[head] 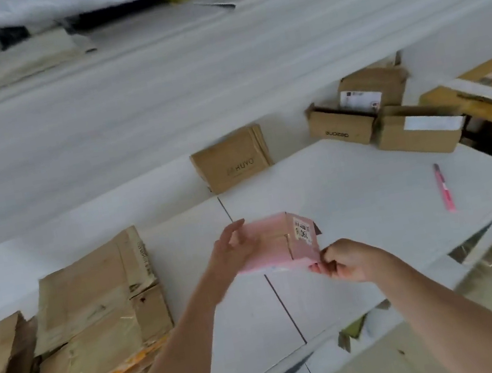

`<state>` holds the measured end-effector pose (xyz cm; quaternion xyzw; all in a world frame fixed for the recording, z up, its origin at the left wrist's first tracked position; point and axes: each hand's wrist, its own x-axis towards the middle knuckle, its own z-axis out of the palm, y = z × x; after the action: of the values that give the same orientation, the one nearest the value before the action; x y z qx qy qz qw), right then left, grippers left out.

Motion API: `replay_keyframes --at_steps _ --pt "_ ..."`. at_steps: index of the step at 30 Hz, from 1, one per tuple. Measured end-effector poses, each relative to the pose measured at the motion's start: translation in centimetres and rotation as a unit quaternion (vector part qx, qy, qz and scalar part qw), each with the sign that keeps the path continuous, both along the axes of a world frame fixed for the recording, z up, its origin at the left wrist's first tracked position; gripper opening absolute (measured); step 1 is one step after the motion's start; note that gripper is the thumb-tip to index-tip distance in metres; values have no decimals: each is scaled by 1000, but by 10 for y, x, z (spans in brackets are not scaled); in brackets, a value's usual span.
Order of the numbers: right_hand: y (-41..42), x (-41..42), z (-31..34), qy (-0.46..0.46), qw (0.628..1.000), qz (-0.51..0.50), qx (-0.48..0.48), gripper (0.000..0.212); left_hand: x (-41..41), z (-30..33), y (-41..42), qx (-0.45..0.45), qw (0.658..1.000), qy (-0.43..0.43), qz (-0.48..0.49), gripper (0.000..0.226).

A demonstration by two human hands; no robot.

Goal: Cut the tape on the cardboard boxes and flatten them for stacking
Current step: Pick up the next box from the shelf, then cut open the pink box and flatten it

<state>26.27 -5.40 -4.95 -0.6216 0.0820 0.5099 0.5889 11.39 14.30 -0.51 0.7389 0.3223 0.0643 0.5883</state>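
Just above the near edge of the white table [355, 200], I hold the pink box [276, 242] up between both hands: my right hand [346, 262] pinches its lower corner while my left hand [233, 251] lies with spread fingers against the far side, probably so I can press it flat. To my left lies the pile of flattened cardboard [97, 317], ready to take it. Farther off the pink knife [445, 190] rests alone, and brown boxes [391, 121] wait along the back.

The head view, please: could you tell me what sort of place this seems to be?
Probably a packing or storeroom workbench: flattened cardboard stacked on a white table, several brown shipping boxes at its back.
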Motion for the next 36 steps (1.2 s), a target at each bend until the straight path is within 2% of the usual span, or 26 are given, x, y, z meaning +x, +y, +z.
replay_keyframes --at_steps 3,4,8,11,14,16,18,20,21,23,25,28,31,33,35,36 --pt "-26 20 -8 0 999 -3 -32 29 37 -6 -32 44 998 43 -19 49" --pt "-34 28 -11 -24 998 11 -56 29 51 -9 -43 51 997 56 -17 53" --pt "-70 84 -18 -207 959 55 -184 33 107 -23 -90 54 995 89 -3 70" --pt "-109 133 -14 -224 970 -4 -89 39 143 -37 -126 26 998 62 -1 82" --pt "-129 164 -5 -237 964 119 -26 54 182 -45 -147 28 998 41 44 74" --pt "-130 172 -1 -251 949 192 -2 49 202 -43 -157 53 994 54 80 71" --pt "-126 175 0 -240 947 210 27 30 213 -40 -161 125 975 158 97 60" --pt "-123 174 -1 -239 947 208 49 24 213 -36 -164 200 935 289 46 39" --pt "-123 173 -1 -250 944 208 55 24 213 -36 -165 182 932 310 44 32" --pt "-123 172 -2 -263 941 201 65 24 214 -29 -169 69 953 281 87 29" --pt "-127 172 -1 -273 943 181 55 25 222 -23 -167 -33 969 220 109 40" --pt "-144 180 3 -293 942 160 30 30 234 -22 -171 -127 979 153 47 60" --pt "-169 197 1 -289 945 153 13 31 248 -29 -190 -183 975 122 8 83" --pt "-180 211 -4 -280 946 161 8 31 258 -33 -203 -187 976 109 28 86" --pt "-185 228 -14 -338 932 128 -26 30 268 -36 -210 -177 976 107 63 81" --pt "-186 239 -21 -406 905 100 -79 30 271 -36 -211 -169 976 111 80 79"
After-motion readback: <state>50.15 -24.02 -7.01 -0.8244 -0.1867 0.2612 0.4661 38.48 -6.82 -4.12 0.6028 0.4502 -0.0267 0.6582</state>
